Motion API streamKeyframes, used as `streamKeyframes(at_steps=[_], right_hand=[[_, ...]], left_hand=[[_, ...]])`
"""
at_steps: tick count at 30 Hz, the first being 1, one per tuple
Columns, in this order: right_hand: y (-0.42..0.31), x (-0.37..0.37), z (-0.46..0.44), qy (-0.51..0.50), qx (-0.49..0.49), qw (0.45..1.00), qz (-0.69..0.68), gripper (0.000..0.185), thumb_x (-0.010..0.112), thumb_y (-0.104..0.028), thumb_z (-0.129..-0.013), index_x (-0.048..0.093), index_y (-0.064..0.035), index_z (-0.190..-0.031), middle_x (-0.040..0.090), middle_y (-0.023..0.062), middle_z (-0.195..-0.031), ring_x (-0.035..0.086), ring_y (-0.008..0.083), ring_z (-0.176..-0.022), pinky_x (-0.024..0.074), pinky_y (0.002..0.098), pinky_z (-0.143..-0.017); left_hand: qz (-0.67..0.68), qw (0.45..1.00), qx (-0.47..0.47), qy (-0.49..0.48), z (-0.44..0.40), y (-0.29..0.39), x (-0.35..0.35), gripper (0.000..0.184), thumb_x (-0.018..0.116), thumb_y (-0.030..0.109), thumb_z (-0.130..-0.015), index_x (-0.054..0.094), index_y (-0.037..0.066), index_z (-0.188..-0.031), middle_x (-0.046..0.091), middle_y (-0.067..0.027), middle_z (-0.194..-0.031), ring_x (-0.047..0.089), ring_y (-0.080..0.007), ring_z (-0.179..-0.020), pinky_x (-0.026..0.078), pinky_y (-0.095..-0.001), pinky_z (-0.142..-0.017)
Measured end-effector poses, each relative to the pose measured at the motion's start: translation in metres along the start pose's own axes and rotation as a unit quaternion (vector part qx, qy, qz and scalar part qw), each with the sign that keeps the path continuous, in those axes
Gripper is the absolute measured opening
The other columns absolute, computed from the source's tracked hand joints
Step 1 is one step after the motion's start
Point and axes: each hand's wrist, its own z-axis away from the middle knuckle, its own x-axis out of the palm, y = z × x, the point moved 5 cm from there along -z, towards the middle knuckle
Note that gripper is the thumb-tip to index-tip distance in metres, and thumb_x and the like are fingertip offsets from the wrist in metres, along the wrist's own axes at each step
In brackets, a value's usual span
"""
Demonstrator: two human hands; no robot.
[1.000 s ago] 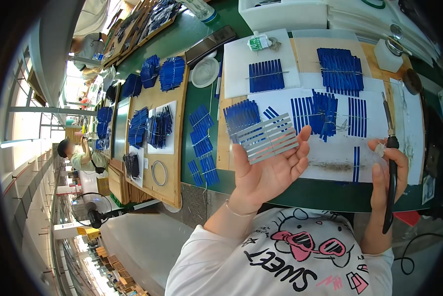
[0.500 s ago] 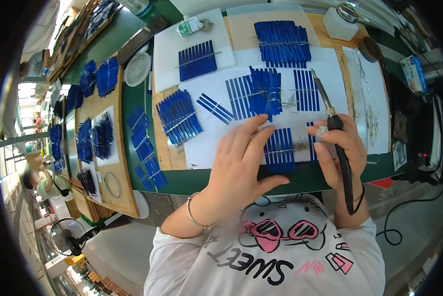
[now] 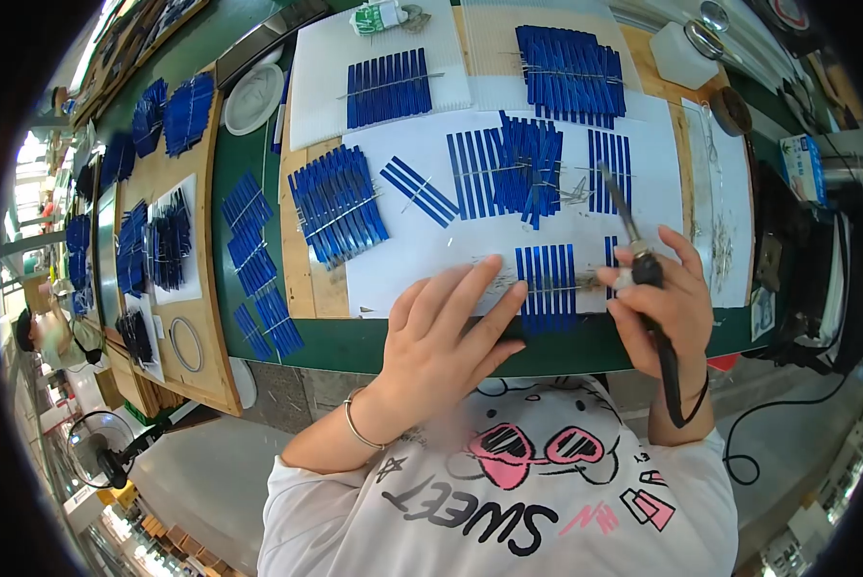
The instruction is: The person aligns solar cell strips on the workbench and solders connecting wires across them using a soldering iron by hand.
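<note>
My left hand (image 3: 441, 327) rests with fingers spread on the white paper (image 3: 412, 255). Its forefinger tip lies just left of a row of narrow blue strips (image 3: 547, 284) joined by a thin metal wire across them. In my right hand (image 3: 676, 303) is a soldering iron (image 3: 624, 212), tip pointing up and away. A small whitish thing (image 3: 624, 280) shows by the thumb and fingers; what it is I cannot make out. Just beyond those fingers a short group of blue strips (image 3: 612, 252) is partly covered. Above the iron's tip side lies another wired row of strips (image 3: 609, 163).
Stacks of blue strips (image 3: 340, 207) lie around the paper, with a larger pile (image 3: 571, 72) at the back. A green-and-white tube (image 3: 378, 16), a white bottle (image 3: 684, 55) and a round brown tin (image 3: 731, 111) stand farther off. Another person (image 3: 51, 332) is at far left.
My left hand has drawn back and left from the strips, its fingers more spread. A finger of my right hand has lifted off the iron. The whole view has shifted slightly.
</note>
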Motion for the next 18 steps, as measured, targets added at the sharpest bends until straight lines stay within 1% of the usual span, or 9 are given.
streamKeyframes(at_steps=[2, 3, 4, 6, 7, 8, 10, 12, 18], right_hand=[[0.001, -0.004, -0.005, 0.056, 0.023, 0.997, -0.055, 0.042, 0.082, -0.028, -0.079, 0.053, -0.0146, -0.106, 0.074, 0.0109, -0.108, 0.067, 0.0325, -0.108, 0.0344, 0.0578, -0.11], [0.0, 0.001, -0.008, 0.034, 0.013, 0.998, -0.055, 0.056, 0.085, -0.042, -0.072, 0.052, -0.015, -0.109, 0.072, 0.0115, -0.115, 0.061, 0.0335, -0.119, 0.0292, 0.0586, -0.113], [-0.003, 0.003, -0.013, 0.033, 0.013, 0.998, -0.055, 0.056, 0.085, -0.042, -0.072, 0.052, -0.015, -0.109, 0.072, 0.0115, -0.115, 0.061, 0.0335, -0.119, 0.0292, 0.0586, -0.113], [-0.007, 0.012, -0.022, -0.062, 0.012, 0.998, -0.009, 0.057, 0.084, -0.045, -0.072, 0.052, -0.0151, -0.109, 0.069, 0.0118, -0.123, 0.055, 0.0336, -0.127, 0.0246, 0.0585, -0.115], [-0.004, 0.016, -0.021, -0.079, 0.02, 0.997, 0.012, 0.059, 0.083, -0.048, -0.071, 0.052, -0.0153, -0.11, 0.067, 0.012, -0.126, 0.052, 0.0344, -0.129, 0.022, 0.0587, -0.116], [-0.004, 0.017, -0.02, -0.081, 0.011, 0.997, 0.007, 0.059, 0.083, -0.048, -0.071, 0.052, -0.0153, -0.11, 0.067, 0.012, -0.126, 0.052, 0.0344, -0.129, 0.022, 0.0587, -0.116], [-0.003, 0.017, -0.017, -0.037, 0.017, 0.999, 0.006, 0.059, 0.082, -0.048, -0.072, 0.051, -0.0152, -0.111, 0.068, 0.012, -0.125, 0.054, 0.0359, -0.127, 0.0232, 0.0592, -0.115], [0.0, 0.02, -0.014, -0.032, -0.012, 0.999, 0.024, 0.058, 0.077, -0.052, -0.076, 0.05, -0.0141, -0.11, 0.067, 0.0139, -0.125, 0.055, 0.0361, -0.126, 0.0237, 0.0598, -0.115], [-0.002, 0.025, -0.011, -0.024, -0.045, 0.998, 0.036, 0.06, 0.071, -0.058, -0.081, 0.048, -0.0136, -0.113, 0.064, 0.0157, -0.129, 0.053, 0.0366, -0.129, 0.0236, 0.0617, -0.116]], left_hand=[[-0.011, 1.0, -0.001, -0.003, 0.0, 0.001, 0.0, 0.059, 0.076, 0.037, -0.076, 0.065, 0.016, -0.13, 0.054, -0.0111, -0.139, 0.053, -0.0282, -0.115, 0.038, -0.0403, -0.098], [-0.01, 1.0, -0.003, -0.003, -0.001, 0.001, 0.0, 0.059, 0.076, 0.037, -0.076, 0.065, 0.016, -0.13, 0.054, -0.0111, -0.139, 0.053, -0.0282, -0.115, 0.038, -0.0403, -0.098], [-0.013, 1.0, -0.007, -0.006, -0.001, 0.001, 0.0, 0.059, 0.075, 0.038, -0.077, 0.064, 0.016, -0.13, 0.054, -0.0109, -0.139, 0.053, -0.028, -0.115, 0.038, -0.0404, -0.098], [-0.018, 1.0, -0.014, -0.007, -0.002, 0.0, 0.001, 0.059, 0.075, 0.038, -0.077, 0.064, 0.017, -0.131, 0.054, -0.0106, -0.139, 0.053, -0.0279, -0.115, 0.038, -0.0404, -0.098], [-0.009, 1.0, -0.001, 0.008, -0.001, 0.0, 0.001, 0.06, 0.074, 0.038, -0.077, 0.063, 0.017, -0.132, 0.054, -0.0107, -0.139, 0.053, -0.0279, -0.115, 0.038, -0.0405, -0.098], [-0.002, 1.0, 0.008, 0.023, 0.0, 0.0, 0.001, 0.061, 0.074, 0.039, -0.077, 0.062, 0.017, -0.133, 0.054, -0.0108, -0.139, 0.053, -0.0279, -0.115, 0.038, -0.0406, -0.098], [-0.014, 0.999, -0.012, 0.029, 0.002, -0.001, 0.002, 0.059, 0.073, 0.038, -0.077, 0.063, 0.018, -0.132, 0.054, -0.0112, -0.139, 0.053, -0.0272, -0.116, 0.038, -0.0405, -0.097], [0.006, 1.0, -0.003, 0.017, 0.004, 0.001, 0.003, 0.063, 0.071, 0.034, -0.078, 0.057, 0.016, -0.137, 0.051, -0.0127, -0.141, 0.052, -0.0264, -0.121, 0.04, -0.0403, -0.1], [-0.015, 0.997, 0.033, 0.072, 0.009, 0.002, 0.006, 0.059, 0.072, 0.035, -0.076, 0.06, 0.012, -0.128, 0.048, -0.0135, -0.143, 0.047, -0.027, -0.128, 0.037, -0.0409, -0.105]])
